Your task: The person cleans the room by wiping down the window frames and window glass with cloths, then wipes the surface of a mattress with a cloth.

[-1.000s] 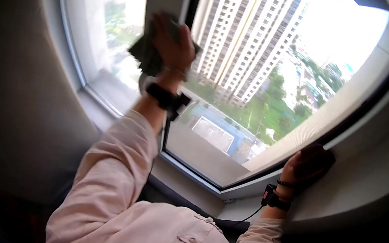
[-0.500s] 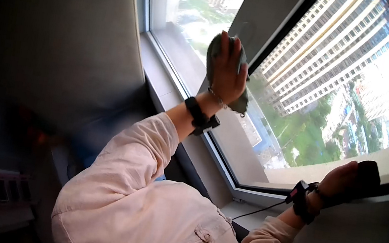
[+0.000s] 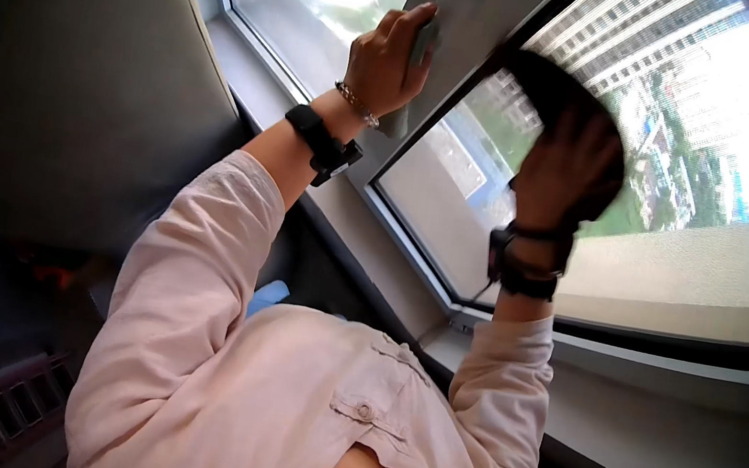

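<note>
My left hand (image 3: 385, 63) is closed round a grey-green cloth (image 3: 395, 121) at the grey window post (image 3: 466, 40). Part of the cloth hangs below my palm. My right hand (image 3: 563, 170) lies with fingers spread on a dark cloth (image 3: 552, 84), in front of the right window pane (image 3: 690, 199). The dark cloth reaches past my fingertips, up and to the left. Whether it touches the glass is hard to tell. Black bands are strapped on both wrists.
The metal window frame (image 3: 410, 257) runs below the panes, with a sill (image 3: 368, 277) beneath. A beige panel (image 3: 87, 85) stands at the left. At the lower left is a pink-edged rack (image 3: 15, 403). Tall buildings show outside.
My right hand has moved from the frame's lower right corner up and left, in front of the pane, with the dark cloth. My left hand's fingers have curled round its cloth. The view has turned.
</note>
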The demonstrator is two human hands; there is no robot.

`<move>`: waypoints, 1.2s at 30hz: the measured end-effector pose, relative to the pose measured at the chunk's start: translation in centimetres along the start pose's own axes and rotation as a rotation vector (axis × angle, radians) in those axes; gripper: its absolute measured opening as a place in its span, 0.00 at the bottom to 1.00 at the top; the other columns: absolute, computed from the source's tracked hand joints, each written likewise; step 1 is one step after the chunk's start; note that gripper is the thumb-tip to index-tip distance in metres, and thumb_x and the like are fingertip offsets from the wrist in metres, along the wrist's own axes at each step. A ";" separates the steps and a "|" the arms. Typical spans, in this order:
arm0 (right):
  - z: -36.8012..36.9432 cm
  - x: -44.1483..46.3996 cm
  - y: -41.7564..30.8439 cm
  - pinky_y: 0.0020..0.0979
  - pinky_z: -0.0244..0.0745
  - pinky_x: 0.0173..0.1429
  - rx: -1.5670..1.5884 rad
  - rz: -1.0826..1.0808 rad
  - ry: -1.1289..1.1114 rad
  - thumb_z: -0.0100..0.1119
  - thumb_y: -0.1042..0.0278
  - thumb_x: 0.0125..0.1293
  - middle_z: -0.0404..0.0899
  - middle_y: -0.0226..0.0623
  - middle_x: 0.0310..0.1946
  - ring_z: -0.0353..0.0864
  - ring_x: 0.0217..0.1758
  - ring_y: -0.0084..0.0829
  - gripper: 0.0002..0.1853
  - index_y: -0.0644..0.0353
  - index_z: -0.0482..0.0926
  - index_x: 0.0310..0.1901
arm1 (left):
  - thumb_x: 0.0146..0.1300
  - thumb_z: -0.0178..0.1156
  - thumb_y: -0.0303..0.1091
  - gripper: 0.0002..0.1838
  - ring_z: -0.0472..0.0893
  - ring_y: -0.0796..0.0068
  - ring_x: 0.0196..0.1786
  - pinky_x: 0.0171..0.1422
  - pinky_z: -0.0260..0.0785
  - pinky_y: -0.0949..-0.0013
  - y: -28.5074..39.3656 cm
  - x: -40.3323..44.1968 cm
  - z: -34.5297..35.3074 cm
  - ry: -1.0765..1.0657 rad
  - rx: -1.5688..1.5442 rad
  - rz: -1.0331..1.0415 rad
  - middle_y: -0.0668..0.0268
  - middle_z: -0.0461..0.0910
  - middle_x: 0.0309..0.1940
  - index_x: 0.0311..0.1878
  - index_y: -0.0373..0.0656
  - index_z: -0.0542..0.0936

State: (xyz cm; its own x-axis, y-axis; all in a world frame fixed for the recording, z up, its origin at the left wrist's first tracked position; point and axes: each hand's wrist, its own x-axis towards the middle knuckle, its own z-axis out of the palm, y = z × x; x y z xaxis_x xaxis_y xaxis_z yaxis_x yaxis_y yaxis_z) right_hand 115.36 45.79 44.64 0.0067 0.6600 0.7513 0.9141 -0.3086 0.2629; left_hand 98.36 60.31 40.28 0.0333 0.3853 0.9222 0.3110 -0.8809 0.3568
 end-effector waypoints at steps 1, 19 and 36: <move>-1.5 1.2 1.0 0.58 0.47 0.61 -0.045 0.074 0.105 0.46 0.61 0.60 0.58 0.47 0.60 0.51 0.65 0.52 0.21 0.55 0.67 0.56 | 0.54 0.51 0.29 0.18 0.77 0.60 0.27 0.29 0.71 0.67 1.1 0.1 0.2 0.004 -0.007 0.021 0.57 0.75 0.33 0.50 0.41 0.69; 1.9 -6.3 3.0 0.66 0.31 0.60 -0.223 0.189 0.231 0.31 0.29 0.58 0.47 0.45 0.65 0.42 0.65 0.61 0.39 0.51 0.57 0.62 | 0.53 0.48 0.26 0.19 0.76 0.54 0.29 0.31 0.70 0.60 1.4 0.0 0.1 0.029 -0.193 0.077 0.52 0.74 0.33 0.50 0.33 0.68; 0.3 -11.7 11.4 0.66 0.22 0.61 -0.272 0.437 0.339 0.31 0.36 0.60 0.40 0.57 0.65 0.34 0.68 0.60 0.41 0.62 0.44 0.65 | 0.59 0.48 0.32 0.16 0.79 0.60 0.32 0.35 0.72 0.68 0.6 -0.7 1.1 0.020 -0.248 0.099 0.55 0.76 0.36 0.51 0.38 0.70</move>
State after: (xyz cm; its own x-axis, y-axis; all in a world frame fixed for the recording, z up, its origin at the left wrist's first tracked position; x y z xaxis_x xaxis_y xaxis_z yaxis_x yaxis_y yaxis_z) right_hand 125.78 34.74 38.65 0.1873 0.1924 0.9633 0.7195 -0.6945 -0.0012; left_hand 99.57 59.86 39.71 0.0329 0.2907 0.9562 0.0647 -0.9554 0.2883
